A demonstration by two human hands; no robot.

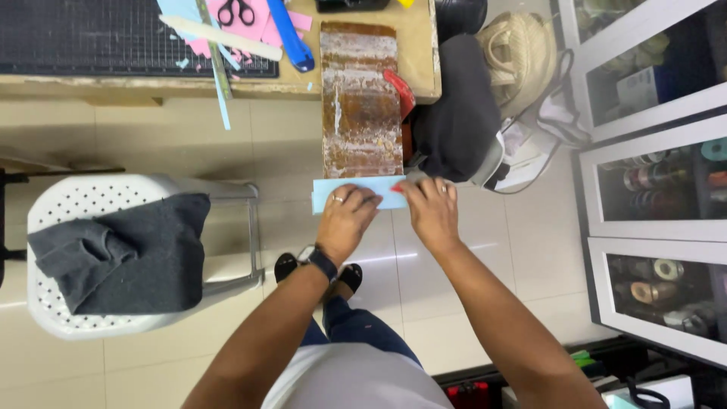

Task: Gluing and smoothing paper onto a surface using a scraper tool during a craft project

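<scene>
Paper [326, 193], pale blue, is pressed flat at the near end of a brown board [361, 98] by left hand [347, 220] and right hand [432, 212]. Judged light, limp, easily creased; best gripped by its edges.

Floor [182, 155]: pale glossy tiles, light reflecting off them near the middle. White perforated plastic chair [91, 201] at left, a dark grey garment [129, 254] draped over its seat. Wooden worktable [420, 45] along the top edge, bearing a black gridded cutting mat [83, 38], black-handled scissors [236, 11], pink paper scraps [265, 30] and a blue utility knife [291, 38]. White glass-fronted cabinet [651, 132] at right, its shelves stocked with ribbon spools [651, 201]. Woven straw bag [519, 53] beside the table
</scene>
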